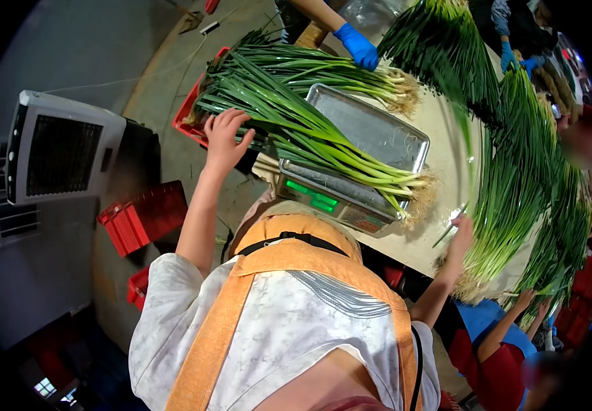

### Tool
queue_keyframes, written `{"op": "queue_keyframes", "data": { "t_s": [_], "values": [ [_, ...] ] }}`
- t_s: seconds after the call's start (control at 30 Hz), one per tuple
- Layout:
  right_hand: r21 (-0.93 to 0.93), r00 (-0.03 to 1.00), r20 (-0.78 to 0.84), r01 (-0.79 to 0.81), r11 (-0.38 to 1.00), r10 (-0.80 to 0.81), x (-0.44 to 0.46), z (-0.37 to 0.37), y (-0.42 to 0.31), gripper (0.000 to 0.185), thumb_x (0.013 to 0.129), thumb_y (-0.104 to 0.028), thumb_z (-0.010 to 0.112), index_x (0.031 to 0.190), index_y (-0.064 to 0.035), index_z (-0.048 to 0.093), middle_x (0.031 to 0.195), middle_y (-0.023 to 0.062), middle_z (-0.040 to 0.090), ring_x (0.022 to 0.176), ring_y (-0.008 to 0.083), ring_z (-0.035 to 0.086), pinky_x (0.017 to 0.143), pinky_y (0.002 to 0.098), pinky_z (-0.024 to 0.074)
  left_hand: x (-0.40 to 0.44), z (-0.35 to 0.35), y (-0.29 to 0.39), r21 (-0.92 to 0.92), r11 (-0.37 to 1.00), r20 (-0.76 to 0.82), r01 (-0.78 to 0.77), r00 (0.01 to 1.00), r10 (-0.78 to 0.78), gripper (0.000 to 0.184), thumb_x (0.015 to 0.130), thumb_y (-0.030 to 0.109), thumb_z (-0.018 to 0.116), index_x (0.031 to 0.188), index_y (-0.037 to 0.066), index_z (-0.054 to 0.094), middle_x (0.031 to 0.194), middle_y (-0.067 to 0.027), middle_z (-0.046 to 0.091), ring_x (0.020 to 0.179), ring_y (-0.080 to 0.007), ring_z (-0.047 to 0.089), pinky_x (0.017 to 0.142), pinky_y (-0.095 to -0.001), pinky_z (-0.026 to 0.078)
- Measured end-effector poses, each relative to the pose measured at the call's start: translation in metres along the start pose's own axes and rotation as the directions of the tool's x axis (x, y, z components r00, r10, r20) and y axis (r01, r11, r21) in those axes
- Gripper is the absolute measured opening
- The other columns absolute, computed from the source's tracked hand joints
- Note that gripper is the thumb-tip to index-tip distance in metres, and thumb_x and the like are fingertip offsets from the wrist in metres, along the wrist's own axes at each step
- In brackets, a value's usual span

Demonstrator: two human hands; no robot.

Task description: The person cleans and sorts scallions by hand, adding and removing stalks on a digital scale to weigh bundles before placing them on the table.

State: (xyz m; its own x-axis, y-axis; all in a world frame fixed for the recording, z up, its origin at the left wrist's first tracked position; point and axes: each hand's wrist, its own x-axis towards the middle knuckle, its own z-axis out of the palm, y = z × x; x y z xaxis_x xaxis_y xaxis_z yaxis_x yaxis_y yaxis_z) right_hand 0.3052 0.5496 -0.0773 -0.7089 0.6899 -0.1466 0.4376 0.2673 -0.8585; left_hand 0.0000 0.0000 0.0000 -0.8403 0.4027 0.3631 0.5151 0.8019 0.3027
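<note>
Saw bunch of green onions lying slantwise across metal tray on scale, center of frame, roots pointing lower right. Had hands well apart: left hand open, spread-fingered, at leaf ends left of center; right hand right of center, near thin green strip and large onion pile. Could not tell whether gripping strip; too blurred there. Noted green-lit display, red crate under leaf ends, and co-worker's blue-gloved hand at second bunch, top center.
</note>
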Motion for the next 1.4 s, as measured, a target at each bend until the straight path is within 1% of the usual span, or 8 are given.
{"op": "queue_keyframes", "data": {
  "t_s": [0.07, 0.27, 0.47, 0.57, 0.7, 0.87, 1.17, 1.4],
  "values": [
    [-0.304, 0.993, 0.021, -0.106, 0.947, 0.118, -0.005, 0.010, -0.003, 0.040, 0.085, -0.014, 0.057, 0.122, -0.0004, 0.049, 0.118, 0.0148, 0.055, 0.112, 0.0213, 0.051, 0.095, 0.0318, 0.0365, 0.003, 0.002, 0.013, -0.016, 0.999, 0.027, -0.031, 0.999, 0.031, 0.030, 0.081, 0.021, 0.064, 0.109, 0.013, 0.057, 0.113, -0.0039, 0.056, 0.117, -0.0234, 0.044, 0.101, -0.0482, 0.021],
    [-0.284, 0.956, -0.063, 0.260, 0.923, -0.288, -0.002, 0.071, -0.107, 0.034, 0.084, -0.018, 0.060, 0.114, -0.0022, 0.056, 0.115, 0.0136, 0.056, 0.104, 0.0249, 0.054, 0.097, 0.0336, 0.0349, 0.019, 0.018, 0.041, -0.104, 0.982, 0.099, -0.160, 0.980, 0.171, 0.030, 0.082, 0.018, 0.063, 0.111, 0.016, 0.056, 0.114, -0.0028, 0.055, 0.117, -0.0237, 0.044, 0.101, -0.0533, 0.020],
    [-0.259, 0.717, 0.362, 0.691, 0.675, -0.595, -0.003, 0.176, -0.178, 0.022, 0.082, -0.026, 0.061, 0.099, -0.0125, 0.063, 0.084, 0.0026, 0.062, 0.093, 0.0194, 0.056, 0.103, 0.0455, 0.0230, 0.016, 0.038, 0.053, -0.012, 0.992, 0.102, -0.129, 0.986, 0.129, 0.015, 0.077, 0.013, 0.065, 0.091, 0.013, 0.062, 0.108, -0.0033, 0.057, 0.113, -0.0239, 0.047, 0.100, -0.0554, 0.021],
    [-0.294, 0.675, 0.536, 0.713, 0.637, -0.507, 0.002, 0.196, -0.179, 0.018, 0.082, -0.024, 0.061, 0.096, -0.0125, 0.063, 0.079, 0.0042, 0.060, 0.088, 0.0210, 0.056, 0.104, 0.0447, 0.0213, 0.017, 0.032, 0.052, -0.010, 0.992, 0.001, -0.129, 0.992, 0.129, 0.013, 0.078, 0.013, 0.065, 0.091, 0.015, 0.061, 0.108, -0.0023, 0.057, 0.113, -0.0224, 0.048, 0.100, -0.0516, 0.020],
    [-0.220, 0.685, 0.433, 0.710, 0.669, -0.585, 0.006, 0.198, -0.186, 0.011, 0.086, -0.017, 0.054, 0.084, -0.0079, 0.059, 0.082, 0.0067, 0.057, 0.086, 0.0239, 0.055, 0.102, 0.0458, 0.0251, 0.013, 0.028, 0.046, -0.013, 0.997, -0.219, -0.073, 0.973, 0.068, 0.009, 0.080, 0.012, 0.063, 0.088, 0.015, 0.059, 0.106, -0.0009, 0.057, 0.110, -0.0231, 0.049, 0.100, -0.0526, 0.019],
    [-0.033, 0.787, 0.325, 0.563, 0.826, -0.523, 0.001, 0.177, -0.219, 0.018, 0.091, -0.015, 0.047, 0.084, 0.0011, 0.053, 0.081, 0.0122, 0.053, 0.076, 0.0276, 0.053, 0.067, 0.0317, 0.0416, 0.013, 0.015, 0.043, -0.024, 1.000, -0.256, 0.015, 0.966, -0.021, 0.034, 0.078, 0.017, 0.064, 0.111, 0.014, 0.053, 0.118, -0.0036, 0.051, 0.117, -0.0234, 0.042, 0.100, -0.0499, 0.017],
    [0.113, 0.852, 0.182, 0.477, 0.871, -0.490, 0.002, 0.158, -0.236, 0.020, 0.093, -0.016, 0.046, 0.083, 0.0014, 0.051, 0.073, 0.0097, 0.050, 0.065, 0.0178, 0.049, 0.062, 0.0280, 0.0407, 0.020, 0.009, 0.064, -0.110, 0.989, -0.364, -0.102, 0.930, 0.055, 0.057, 0.078, 0.017, 0.064, 0.128, 0.010, 0.036, 0.132, -0.0119, 0.038, 0.125, -0.0294, 0.032, 0.101, -0.0476, 0.016],
    [-0.218, 0.880, -0.072, 0.445, 0.869, -0.469, 0.002, 0.081, -0.246, 0.017, 0.094, -0.014, 0.044, 0.088, -0.0021, 0.054, 0.076, 0.0035, 0.053, 0.065, 0.0123, 0.049, 0.058, 0.0243, 0.0409, 0.021, 0.012, 0.057, -0.186, 0.977, -0.504, -0.108, 0.864, -0.001, 0.073, 0.076, 0.016, 0.067, 0.135, 0.009, 0.025, 0.142, -0.0177, 0.021, 0.128, -0.0359, 0.024, 0.099, -0.0496, 0.019]
  ]
}}
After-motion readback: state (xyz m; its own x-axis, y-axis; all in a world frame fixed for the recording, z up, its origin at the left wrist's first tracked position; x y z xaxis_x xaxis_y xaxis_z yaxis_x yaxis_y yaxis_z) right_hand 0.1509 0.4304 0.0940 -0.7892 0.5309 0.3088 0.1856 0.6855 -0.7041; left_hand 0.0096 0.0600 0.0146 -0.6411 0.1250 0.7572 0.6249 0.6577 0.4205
